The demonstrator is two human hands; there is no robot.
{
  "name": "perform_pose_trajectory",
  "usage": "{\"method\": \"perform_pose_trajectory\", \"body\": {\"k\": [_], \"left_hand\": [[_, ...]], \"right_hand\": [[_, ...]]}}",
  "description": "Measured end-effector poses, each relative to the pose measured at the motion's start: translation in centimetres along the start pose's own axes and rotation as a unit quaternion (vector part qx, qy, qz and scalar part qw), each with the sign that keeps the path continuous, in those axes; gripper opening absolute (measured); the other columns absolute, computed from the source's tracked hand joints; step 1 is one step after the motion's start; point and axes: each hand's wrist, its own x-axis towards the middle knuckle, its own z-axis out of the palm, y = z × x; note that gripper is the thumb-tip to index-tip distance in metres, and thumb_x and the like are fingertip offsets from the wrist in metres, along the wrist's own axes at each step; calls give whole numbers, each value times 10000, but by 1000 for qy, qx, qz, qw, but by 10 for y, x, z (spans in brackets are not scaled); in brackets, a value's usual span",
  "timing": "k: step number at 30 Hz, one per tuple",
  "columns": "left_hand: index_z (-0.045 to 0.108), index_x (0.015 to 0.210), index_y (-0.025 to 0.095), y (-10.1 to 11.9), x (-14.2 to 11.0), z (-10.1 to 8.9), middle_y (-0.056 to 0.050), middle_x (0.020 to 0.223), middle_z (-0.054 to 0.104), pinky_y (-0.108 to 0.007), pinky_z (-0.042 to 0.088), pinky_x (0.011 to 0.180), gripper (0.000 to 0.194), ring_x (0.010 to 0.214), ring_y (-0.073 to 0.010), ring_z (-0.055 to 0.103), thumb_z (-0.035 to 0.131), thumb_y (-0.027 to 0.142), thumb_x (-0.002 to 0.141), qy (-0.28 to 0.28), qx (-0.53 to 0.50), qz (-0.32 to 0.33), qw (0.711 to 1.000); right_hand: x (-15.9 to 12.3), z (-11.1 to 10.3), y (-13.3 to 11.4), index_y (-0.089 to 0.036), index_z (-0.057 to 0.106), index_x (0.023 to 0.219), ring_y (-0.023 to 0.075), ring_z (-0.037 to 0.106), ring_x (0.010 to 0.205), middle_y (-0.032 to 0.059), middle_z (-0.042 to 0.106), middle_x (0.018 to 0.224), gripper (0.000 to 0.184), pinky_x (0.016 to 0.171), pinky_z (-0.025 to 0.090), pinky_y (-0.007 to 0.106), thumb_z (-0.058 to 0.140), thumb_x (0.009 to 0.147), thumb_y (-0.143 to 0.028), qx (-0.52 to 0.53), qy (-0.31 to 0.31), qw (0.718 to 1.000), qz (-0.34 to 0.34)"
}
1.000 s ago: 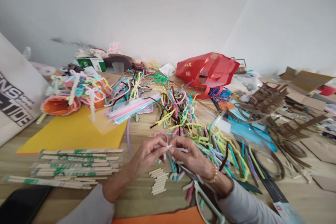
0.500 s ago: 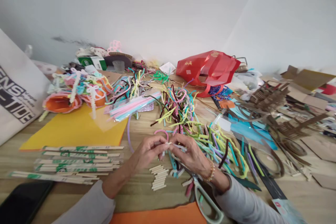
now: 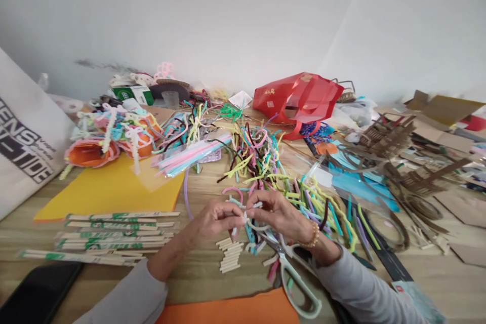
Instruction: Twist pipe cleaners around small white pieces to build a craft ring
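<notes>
My left hand (image 3: 215, 220) and my right hand (image 3: 276, 214) meet above the wooden table, their fingertips pinching a thin white pipe cleaner (image 3: 247, 216). Its middle is partly hidden by my fingers. Just below my left hand lies a small stack of short cream sticks (image 3: 231, 257). Under my right wrist, a tangled heap of multicoloured pipe cleaners (image 3: 258, 157) spreads back across the table. Scissors with pale green handles (image 3: 294, 283) lie near my right forearm, their blades hidden.
Paper-wrapped sticks (image 3: 110, 235) lie on the left beside a yellow sheet (image 3: 108, 193). A black phone (image 3: 40, 296) and an orange sheet (image 3: 228, 308) sit at the front edge. Farther back are pipe-cleaner flowers (image 3: 91, 153), a red bag (image 3: 298, 98) and brown cardboard models (image 3: 387, 136).
My hands have risen slightly up the picture, and the white pipe cleaner now curves more between them. More of the scissors shows beneath my right forearm.
</notes>
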Motion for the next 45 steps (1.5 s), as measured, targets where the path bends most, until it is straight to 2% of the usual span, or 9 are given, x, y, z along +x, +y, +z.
{"method": "perform_pose_trajectory", "body": {"k": [8,12,17,22,26,32,38,41,45], "left_hand": [[656,877,197,1,-2,11,-23,724,659,-235,412,632,148,665,-163,585,522,251,850,147,279,63,947],[659,896,209,-1,-6,11,-54,807,684,-248,423,664,156,708,-182,618,508,209,854,173,335,107,920],[639,875,199,-9,-6,11,-44,761,669,-242,416,650,129,676,-171,613,513,225,863,202,366,110,902],[620,862,194,-12,-4,14,-19,774,660,-236,414,684,126,691,-151,593,513,259,865,234,288,94,924],[588,787,176,-6,-2,15,8,690,614,-232,411,651,190,635,-131,560,498,315,880,204,150,49,966],[570,756,146,-6,2,5,15,567,602,-228,415,598,240,546,-117,547,548,367,848,77,-31,-13,996],[552,762,140,-12,1,0,23,516,592,-196,357,490,274,437,-82,511,630,402,787,-33,-210,-90,973],[554,761,134,-10,1,0,29,502,579,-205,370,487,284,404,-76,495,659,398,762,-49,-244,-100,963],[564,761,134,-9,1,1,19,541,585,-210,390,522,285,478,-93,527,631,409,785,6,-191,-81,978]], "right_hand": [[-5,12,-13,-180,582,785,141,524,691,22,603,744,128,667,385,249,482,865,-180,-193,89,974,-83],[-4,19,-9,-176,565,758,129,496,666,11,570,720,149,639,366,241,477,877,-196,-172,108,976,-85],[-1,21,2,-155,565,752,93,441,557,-25,502,611,235,529,344,211,510,882,-343,-15,105,994,7],[4,22,12,-150,526,755,62,435,447,-53,484,559,358,449,383,186,622,773,-494,202,48,973,103],[6,20,11,-154,515,796,59,454,448,-49,524,575,380,444,395,177,663,733,-498,233,38,964,125],[2,12,3,-161,513,820,68,413,489,-51,476,593,320,462,344,187,574,822,-475,158,-26,985,65],[-2,4,-1,-160,546,823,101,444,638,-16,508,702,176,594,372,216,501,898,-313,-36,-50,997,-45],[-4,3,-1,-168,550,834,113,467,681,-2,535,746,143,647,383,226,475,907,-265,-109,-50,989,-90],[-3,7,3,-181,557,857,125,489,689,7,563,761,123,642,382,230,475,904,-260,-159,-15,982,-101]]}}
